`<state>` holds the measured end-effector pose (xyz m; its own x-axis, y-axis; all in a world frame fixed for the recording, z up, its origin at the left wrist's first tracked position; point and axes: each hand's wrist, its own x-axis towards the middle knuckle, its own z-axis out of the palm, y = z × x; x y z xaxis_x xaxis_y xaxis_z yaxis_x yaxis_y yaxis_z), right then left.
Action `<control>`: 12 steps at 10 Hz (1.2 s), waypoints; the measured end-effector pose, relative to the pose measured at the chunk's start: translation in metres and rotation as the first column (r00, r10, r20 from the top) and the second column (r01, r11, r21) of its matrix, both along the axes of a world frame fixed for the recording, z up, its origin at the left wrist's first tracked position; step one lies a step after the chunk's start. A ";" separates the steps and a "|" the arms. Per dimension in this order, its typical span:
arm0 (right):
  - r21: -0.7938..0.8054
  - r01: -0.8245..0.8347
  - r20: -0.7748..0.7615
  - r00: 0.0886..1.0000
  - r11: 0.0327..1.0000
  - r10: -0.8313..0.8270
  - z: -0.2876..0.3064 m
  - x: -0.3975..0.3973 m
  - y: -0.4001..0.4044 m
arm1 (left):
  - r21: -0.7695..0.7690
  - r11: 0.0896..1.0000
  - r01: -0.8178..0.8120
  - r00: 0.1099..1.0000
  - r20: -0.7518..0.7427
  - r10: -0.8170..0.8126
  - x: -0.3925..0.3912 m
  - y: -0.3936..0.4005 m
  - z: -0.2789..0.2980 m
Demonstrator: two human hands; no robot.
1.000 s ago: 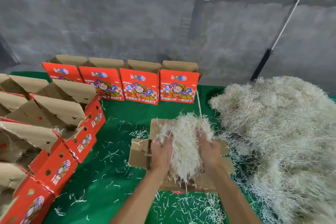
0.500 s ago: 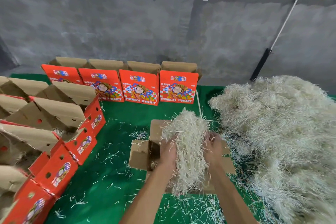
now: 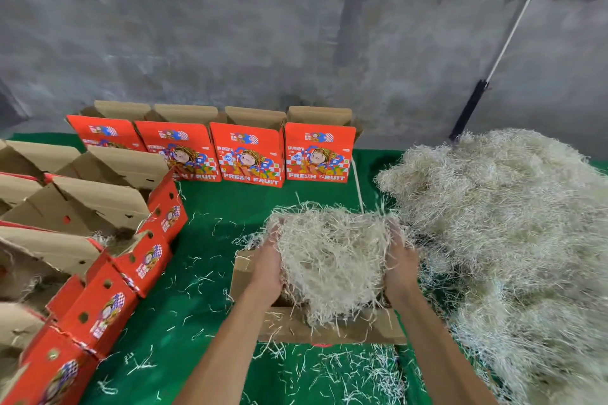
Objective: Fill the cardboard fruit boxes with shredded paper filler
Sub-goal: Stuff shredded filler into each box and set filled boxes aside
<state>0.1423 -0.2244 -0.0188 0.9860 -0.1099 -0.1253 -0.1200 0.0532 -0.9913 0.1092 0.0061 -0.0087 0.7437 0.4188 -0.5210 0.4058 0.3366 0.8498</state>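
Shredded paper wad (image 3: 330, 256) gripped between left hand (image 3: 268, 268) and right hand (image 3: 399, 265); best pressed evenly into open box (image 3: 243, 268).

A wad of shredded paper (image 3: 332, 260) hides the inside of the open box (image 3: 329, 327) beneath it. The big paper pile (image 3: 506, 240) and the left-hand boxes (image 3: 75, 316) run off the frame edges.
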 end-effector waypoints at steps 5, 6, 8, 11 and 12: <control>-0.328 -0.096 0.157 0.975 0.940 0.155 -0.042 -0.004 0.005 | 0.552 0.826 0.115 0.847 0.380 -0.372 -0.010 0.033 -0.039; -0.511 -0.390 -0.034 0.899 0.766 0.436 -0.051 0.004 0.013 | 0.774 0.542 0.326 0.737 0.151 -0.659 0.007 0.016 -0.049; -0.799 -0.504 -0.252 0.775 0.327 0.580 -0.066 0.031 0.026 | 0.764 -0.061 0.643 0.438 -0.432 -0.788 0.042 -0.004 -0.089; -0.829 -0.503 -0.526 0.550 -0.245 0.649 -0.114 0.080 0.020 | 0.422 -0.760 0.495 0.071 -0.891 -0.448 0.081 -0.015 -0.138; -0.829 -0.343 -0.557 0.437 -0.442 0.706 -0.140 0.081 0.007 | 0.387 -0.762 0.520 0.055 -0.905 -0.423 0.091 -0.016 -0.160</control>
<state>0.2234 -0.2179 -0.1590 0.5726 0.6756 -0.4644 0.7538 -0.6567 -0.0258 0.2005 -0.0102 -0.1683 0.7028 -0.3774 -0.6031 -0.5274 -0.8453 -0.0856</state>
